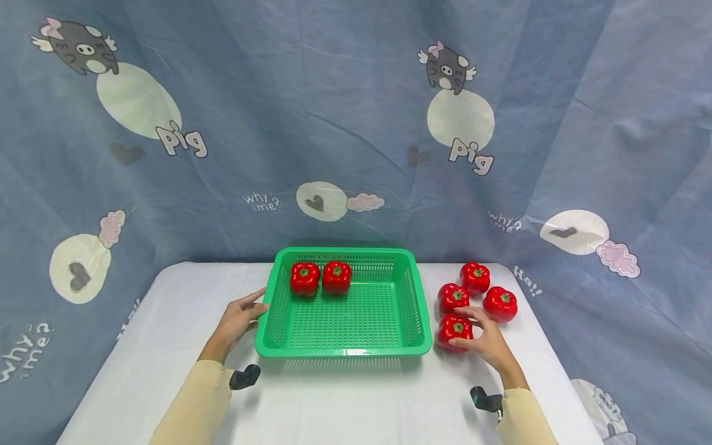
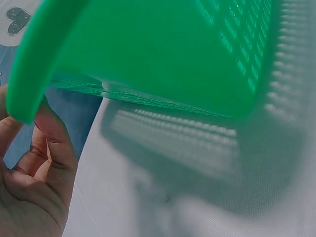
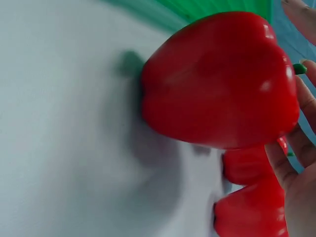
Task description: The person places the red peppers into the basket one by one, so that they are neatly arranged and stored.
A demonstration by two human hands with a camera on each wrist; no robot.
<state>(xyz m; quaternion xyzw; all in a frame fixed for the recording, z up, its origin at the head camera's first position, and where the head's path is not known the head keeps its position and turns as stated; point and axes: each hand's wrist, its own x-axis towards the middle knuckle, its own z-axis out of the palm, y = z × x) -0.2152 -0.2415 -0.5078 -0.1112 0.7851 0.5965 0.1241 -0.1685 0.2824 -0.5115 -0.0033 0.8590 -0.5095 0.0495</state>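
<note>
My left hand (image 1: 236, 321) holds the left rim of a green plastic basket (image 1: 345, 353), thumb and fingers at its edge. In the left wrist view the basket's rim (image 2: 27, 84) sits between the thumb and fingers. My right hand (image 1: 483, 337) spans the top of the nearest red bell pepper (image 1: 458, 332), fingers spread around it. The right wrist view shows this bell pepper (image 3: 222, 84) large, stem toward the palm, with a gap between it and the thumb (image 3: 301, 19). Two more red bell peppers, one left (image 1: 305, 281) and one right (image 1: 337, 281), sit inside the basket.
Other red bell peppers stand beside the right hand: one just behind (image 1: 452, 296), one at the back (image 1: 474, 277), one to the right (image 1: 502, 306). All rest on a white table (image 1: 356, 408). A blue patterned cloth (image 1: 356, 123) hangs behind.
</note>
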